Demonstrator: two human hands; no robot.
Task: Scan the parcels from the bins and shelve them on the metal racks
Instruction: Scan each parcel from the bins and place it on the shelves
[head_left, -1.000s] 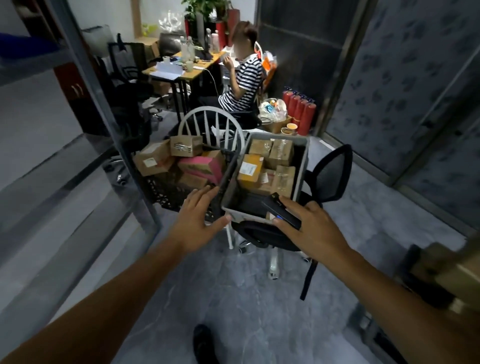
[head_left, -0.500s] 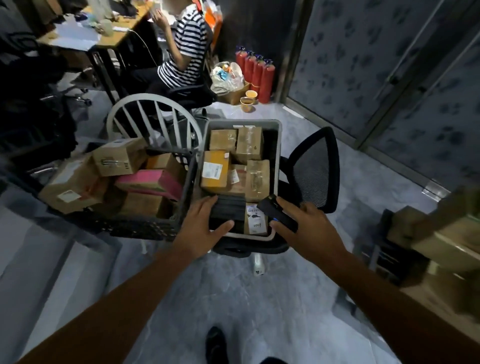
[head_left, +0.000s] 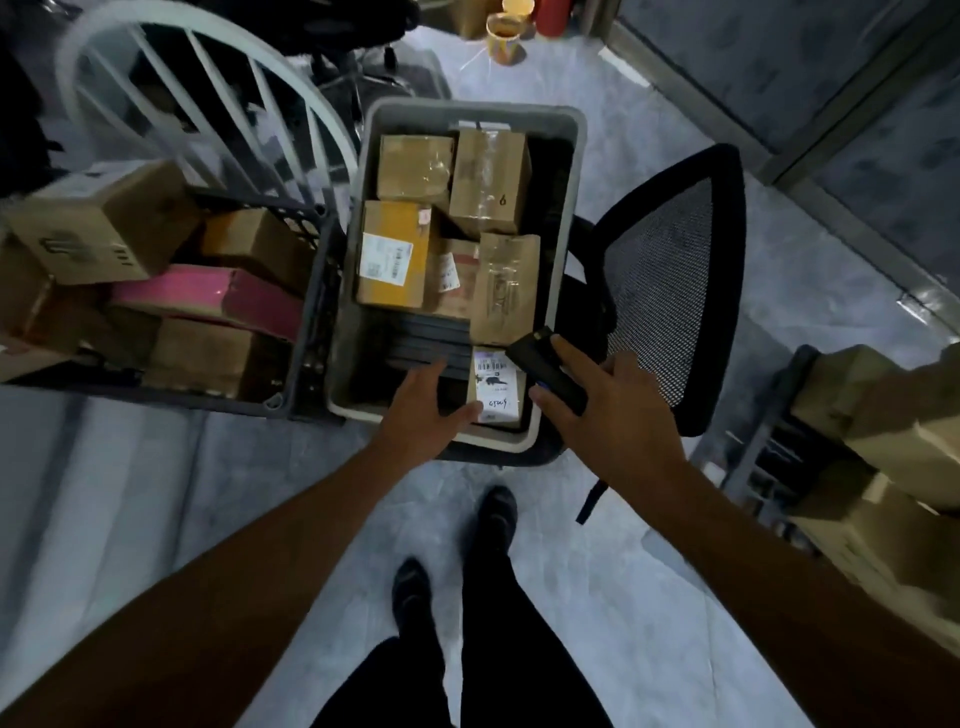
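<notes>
Grey plastic bin (head_left: 344, 332) at frame ctr, seated on a black mesh office chair (head_left: 670, 291), holds several brown parcels (head_left: 488, 182) in its upper part. A small labelled parcel (head_left: 496, 387) lies barcode-up in the bin's lower right corner, w/ a dark ribbed pack (head_left: 423, 340) just beside it at lower left. Step in hand, as judged: pick-and-scan, pick phase; nothing is lifted yet. The left hand (head_left: 421, 415) holds nothing. Its fingers are straight and spread, palm down over the near rim, fingertips over the dark pack (contact cannot be told) and thumb at the labelled parcel's left edge. The right hand (head_left: 618, 415) has fingers and thumb wrapped round a black scanner (head_left: 545, 369), nose aimed to upper left, just over the same parcel's right edge. Next move likely req.: left hand to close on the labelled parcel and present the barcode square to the scanner; since the label faces up, an in-place read may suffice. A black crate (head_left: 311, 291) w/ more boxes stands at left. Stacked boxes (head_left: 893, 415) show at right edge; no rack can be clearly made out.
</notes>
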